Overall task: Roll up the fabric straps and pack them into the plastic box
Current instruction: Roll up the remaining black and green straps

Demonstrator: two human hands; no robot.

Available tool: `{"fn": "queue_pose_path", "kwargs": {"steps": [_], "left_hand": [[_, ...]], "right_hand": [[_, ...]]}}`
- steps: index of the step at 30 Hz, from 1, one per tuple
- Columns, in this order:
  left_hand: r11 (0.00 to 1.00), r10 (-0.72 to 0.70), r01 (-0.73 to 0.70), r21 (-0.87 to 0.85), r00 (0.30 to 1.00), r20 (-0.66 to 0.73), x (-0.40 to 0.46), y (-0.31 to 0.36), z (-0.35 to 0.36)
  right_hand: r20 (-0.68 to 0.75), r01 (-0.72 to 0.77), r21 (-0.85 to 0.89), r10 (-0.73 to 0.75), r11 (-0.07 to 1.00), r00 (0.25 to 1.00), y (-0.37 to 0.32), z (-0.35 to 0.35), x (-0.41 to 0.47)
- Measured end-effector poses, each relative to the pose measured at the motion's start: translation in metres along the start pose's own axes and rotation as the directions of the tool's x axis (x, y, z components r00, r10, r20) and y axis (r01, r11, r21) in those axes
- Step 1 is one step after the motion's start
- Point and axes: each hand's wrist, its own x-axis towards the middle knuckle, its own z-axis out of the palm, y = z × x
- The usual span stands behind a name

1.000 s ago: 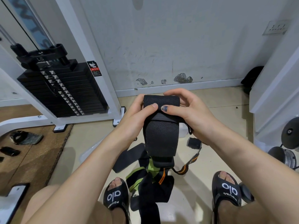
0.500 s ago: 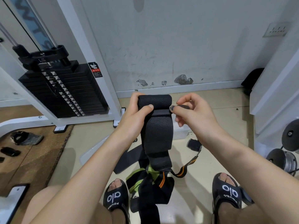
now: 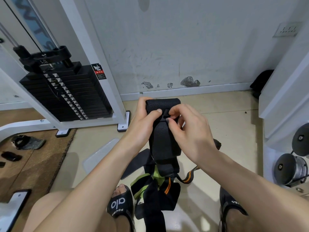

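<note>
Two bare hands hold a wide black woven fabric strap point(image 3: 164, 139) up in front of the person, above a beige tiled floor point(image 3: 225, 118). The left hand point(image 3: 143, 121) grips the strap's rolled upper end from the left side, its thumb pressed across the front of the roll. The right hand point(image 3: 189, 129) has its thumb and curled fingers pinching a small black loop at the middle of the strap, just below the roll. The strap's free length hangs straight down between the forearms to a loose pile of other straps point(image 3: 155, 193) on the floor, black ones mixed with lime-green-edged and orange-striped pieces, lying between two feet in black slide sandals point(image 3: 119, 206). A clear plastic piece point(image 3: 100, 153) lies flat on the floor to the left of the pile; whether it belongs to the box cannot be told. A black weight stack point(image 3: 66, 94) in a white machine frame stands at the left against a scuffed white wall point(image 3: 184, 47).
</note>
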Motion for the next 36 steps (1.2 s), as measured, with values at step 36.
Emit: {"fn": "queue_pose_path", "kwargs": {"steps": [36], "left_hand": [[0.999,0.05,-0.05,0.011,0.998,-0.033,-0.005,0.004,-0.004]], "right_hand": [[0.137,0.218,-0.042,-0.211,0.975,0.968,-0.007,0.0,-0.014]]}}
